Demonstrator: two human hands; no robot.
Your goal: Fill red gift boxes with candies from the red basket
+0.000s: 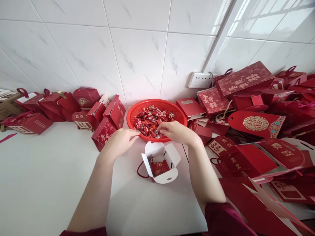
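A red plastic basket (180, 113), piled with small wrapped candies (150, 119), stands against the wall. My right hand (173, 131) reaches over its front rim, fingers curled together down among the candies; what lies between the fingertips is hidden. At the front left rim is my left hand (123, 140), with its fingers stretched toward the candies and its thumb a little apart. It shows nothing in its grasp. Between my forearms sits an opened gift box (167, 178), white inside, flaps spread, with a red cord at its left. Red packets (159, 167) lie inside it.
Folded red gift boxes (114, 113) line the wall at the left. On the right, many red boxes and bags (256, 124) are heaped close to my right forearm. A white power strip (200, 80) is on the tiled wall. The table (49, 170) is white.
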